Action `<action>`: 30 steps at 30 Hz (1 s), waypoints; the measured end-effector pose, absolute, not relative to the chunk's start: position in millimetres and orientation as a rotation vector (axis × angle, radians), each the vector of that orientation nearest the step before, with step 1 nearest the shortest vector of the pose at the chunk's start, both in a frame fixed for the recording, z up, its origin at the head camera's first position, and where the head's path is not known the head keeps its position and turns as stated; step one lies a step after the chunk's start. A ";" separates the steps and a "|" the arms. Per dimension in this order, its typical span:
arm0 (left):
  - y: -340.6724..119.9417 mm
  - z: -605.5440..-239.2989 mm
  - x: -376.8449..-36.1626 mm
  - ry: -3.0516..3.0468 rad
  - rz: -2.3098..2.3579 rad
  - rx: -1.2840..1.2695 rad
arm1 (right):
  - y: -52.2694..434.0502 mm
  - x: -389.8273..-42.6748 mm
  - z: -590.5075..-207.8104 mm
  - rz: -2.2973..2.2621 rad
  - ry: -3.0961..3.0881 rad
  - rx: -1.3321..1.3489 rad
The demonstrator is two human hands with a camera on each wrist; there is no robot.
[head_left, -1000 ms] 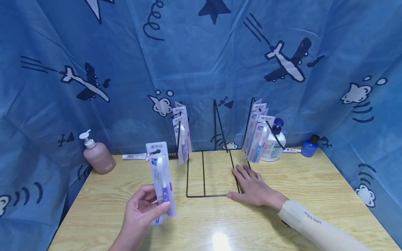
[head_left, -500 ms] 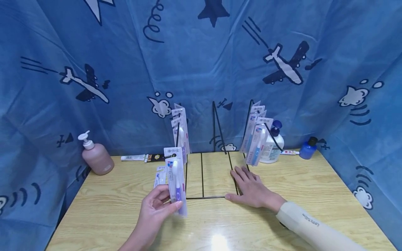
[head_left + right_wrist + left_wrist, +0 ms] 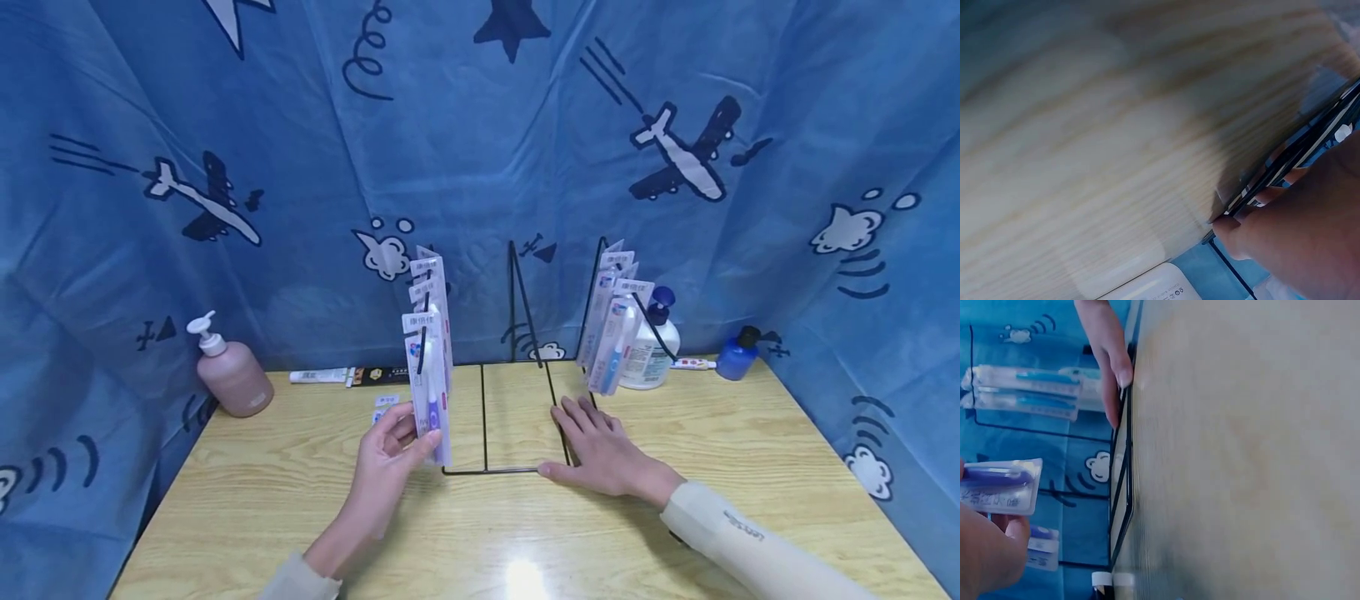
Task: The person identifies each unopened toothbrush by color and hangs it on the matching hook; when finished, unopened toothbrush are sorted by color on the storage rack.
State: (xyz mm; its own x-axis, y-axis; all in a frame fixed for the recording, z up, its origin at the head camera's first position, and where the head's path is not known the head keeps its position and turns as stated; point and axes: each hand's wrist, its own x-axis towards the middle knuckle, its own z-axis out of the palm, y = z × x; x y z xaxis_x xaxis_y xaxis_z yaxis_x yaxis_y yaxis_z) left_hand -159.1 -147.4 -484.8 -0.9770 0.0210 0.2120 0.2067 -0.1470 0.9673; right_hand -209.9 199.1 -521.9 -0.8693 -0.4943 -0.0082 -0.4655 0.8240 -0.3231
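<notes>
My left hand (image 3: 390, 454) pinches the lower part of a packaged toothbrush (image 3: 433, 396) with a purple handle, thumb in front and fingers behind. The upright package is at the front end of the rack's left hook (image 3: 422, 350), whose black tip shows in front of the card. Similar packages (image 3: 423, 265) hang behind it. My right hand (image 3: 600, 446) lies spread over the right side of the black wire rack's base (image 3: 485, 417), thumb at its front bar. Part of another package (image 3: 386, 402) shows behind my left hand.
Packaged blue toothbrushes (image 3: 615, 350) hang on the right hook. Behind them stands a white pump bottle (image 3: 651, 354). A pink pump bottle (image 3: 236, 379) is at left, a small blue bottle (image 3: 737, 354) at right. Toothpaste tubes (image 3: 318, 376) lie along the wooden table's (image 3: 247, 500) back edge.
My left hand has moved right and farther back, bringing the packaged toothbrush up to the left hook's front end. My right hand has stayed on the rack's base.
</notes>
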 end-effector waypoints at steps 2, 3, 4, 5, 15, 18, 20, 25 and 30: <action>-145.4 -484.8 -172.3 -1.961 -2.271 -0.264 | 198.9 -210.4 -523.9 -0.474 2.915 -0.770; -144.2 -484.8 -179.1 -1.950 -2.273 -0.257 | 198.7 -210.4 -524.4 -0.475 2.915 -0.772; -143.0 -484.6 -185.5 -1.933 -2.278 -0.253 | 198.6 -210.5 -524.8 -0.477 2.916 -0.774; -141.9 -484.5 -191.8 -1.917 -2.281 -0.246 | 198.7 -210.6 -525.4 -0.478 2.916 -0.774; -141.1 -487.9 -238.4 -1.751 -2.337 -0.166 | 196.5 -211.2 -524.1 -0.462 2.915 -0.786; -145.8 -492.0 -245.0 -1.768 -2.351 -0.143 | 196.3 -210.7 -523.8 -0.464 2.911 -0.781; -150.4 -495.7 -246.3 -1.790 -2.341 -0.111 | 196.2 -210.5 -523.8 -0.455 2.905 -0.773; -165.3 -502.9 -241.2 -1.853 -2.259 -0.074 | 196.3 -210.0 -524.0 -0.451 2.907 -0.769; -180.0 -505.8 -231.6 -1.867 -2.240 -0.021 | 198.7 -209.6 -524.6 -0.462 2.918 -0.771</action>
